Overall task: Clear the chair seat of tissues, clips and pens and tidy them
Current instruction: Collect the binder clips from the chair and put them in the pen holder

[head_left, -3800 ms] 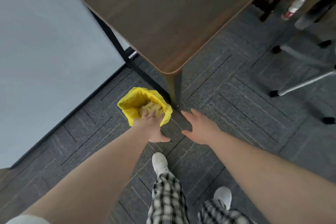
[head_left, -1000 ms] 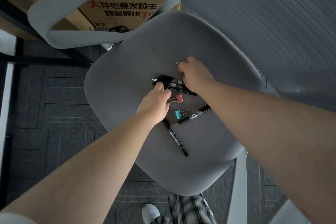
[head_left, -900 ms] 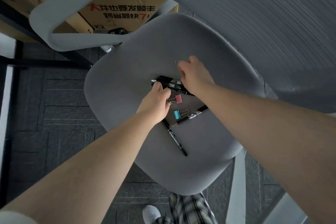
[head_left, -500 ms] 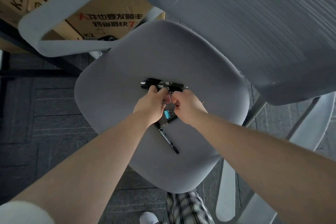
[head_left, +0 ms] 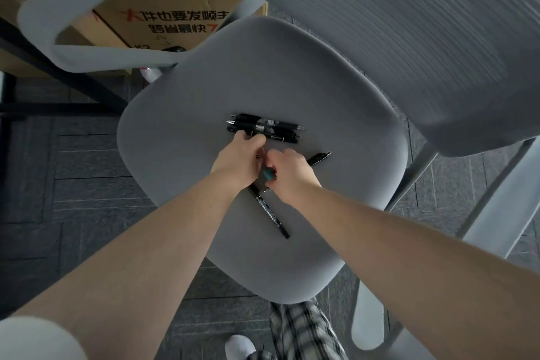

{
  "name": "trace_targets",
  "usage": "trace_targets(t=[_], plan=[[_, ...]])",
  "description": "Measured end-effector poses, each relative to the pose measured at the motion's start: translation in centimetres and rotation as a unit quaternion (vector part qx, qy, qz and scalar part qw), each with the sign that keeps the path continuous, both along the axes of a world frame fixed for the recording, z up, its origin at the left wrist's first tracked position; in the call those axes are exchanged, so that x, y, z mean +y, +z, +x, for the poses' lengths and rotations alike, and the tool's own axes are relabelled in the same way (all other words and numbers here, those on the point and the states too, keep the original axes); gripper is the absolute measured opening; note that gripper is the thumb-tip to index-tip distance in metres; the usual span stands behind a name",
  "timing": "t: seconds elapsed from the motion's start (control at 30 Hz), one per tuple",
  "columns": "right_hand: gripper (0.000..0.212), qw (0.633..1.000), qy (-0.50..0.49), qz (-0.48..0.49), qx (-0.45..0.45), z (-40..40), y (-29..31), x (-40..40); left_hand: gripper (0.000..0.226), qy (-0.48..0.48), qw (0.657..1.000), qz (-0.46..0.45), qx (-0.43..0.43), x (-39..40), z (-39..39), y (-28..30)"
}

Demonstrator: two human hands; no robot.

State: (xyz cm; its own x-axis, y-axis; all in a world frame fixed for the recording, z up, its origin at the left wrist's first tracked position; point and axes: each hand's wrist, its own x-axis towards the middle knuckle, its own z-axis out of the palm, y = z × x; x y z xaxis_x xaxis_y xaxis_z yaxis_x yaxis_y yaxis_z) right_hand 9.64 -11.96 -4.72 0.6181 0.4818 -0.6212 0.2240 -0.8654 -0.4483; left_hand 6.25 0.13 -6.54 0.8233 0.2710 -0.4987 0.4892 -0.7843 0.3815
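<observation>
On the grey chair seat (head_left: 187, 114), my left hand (head_left: 238, 162) and my right hand (head_left: 289, 172) meet at the middle. The right hand's fingers pinch a teal binder clip (head_left: 268, 175). The left hand's fingers are curled shut, and only a thin wire clip handle (head_left: 263, 152) shows at their tips. A bundle of black pens (head_left: 264, 128) lies just beyond the left hand. One black marker (head_left: 268, 212) lies diagonally below the hands. Another black pen (head_left: 320, 157) sticks out from under the right hand. No tissues are in sight.
The chair's ribbed grey backrest (head_left: 394, 38) fills the upper right, and its armrest (head_left: 58, 6) loops at the upper left. Printed cardboard boxes (head_left: 163, 17) stand behind the chair. Dark carpet tiles (head_left: 73, 155) surround it. My checked trouser leg (head_left: 301, 333) is below the seat.
Earlier my left hand dropped tissue into a yellow bin. Since then both hands have closed together over the clips at the seat's middle, and the pink clip has gone from view under the left hand.
</observation>
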Motion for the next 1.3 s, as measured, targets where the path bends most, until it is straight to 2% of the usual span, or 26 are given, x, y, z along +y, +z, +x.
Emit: trace_targets(t=[0.2, 0.43, 0.73, 1.1, 1.3], plan=[[0.039, 0.996, 0.05, -0.065, -0.042, -0.4, 0.7, 1.5, 0.015, 0.012, 0.999, -0.018, -0.048, 1.7, -1.1, 0.5], [0.047, 0.984, 0.103, -0.129, -0.068, -0.7, 1.2, 3.6, 0.013, 0.004, 0.999, 0.007, -0.045, 3.4, -3.0, 0.9], [0.059, 0.99, 0.055, -0.104, -0.073, -2.0, 0.9, 3.3, 0.009, 0.022, 0.999, 0.014, -0.045, 5.0, -5.7, 1.1], [0.055, 0.98, 0.058, -0.106, -0.156, -2.5, 0.0, 3.5, 0.012, 0.011, 0.999, 0.002, -0.038, 5.1, -6.8, 1.2], [0.051, 0.983, 0.005, -0.1, -0.155, -1.4, 0.3, 3.5, 0.01, 0.023, 0.999, 0.001, -0.033, 6.3, -7.0, 1.6]])
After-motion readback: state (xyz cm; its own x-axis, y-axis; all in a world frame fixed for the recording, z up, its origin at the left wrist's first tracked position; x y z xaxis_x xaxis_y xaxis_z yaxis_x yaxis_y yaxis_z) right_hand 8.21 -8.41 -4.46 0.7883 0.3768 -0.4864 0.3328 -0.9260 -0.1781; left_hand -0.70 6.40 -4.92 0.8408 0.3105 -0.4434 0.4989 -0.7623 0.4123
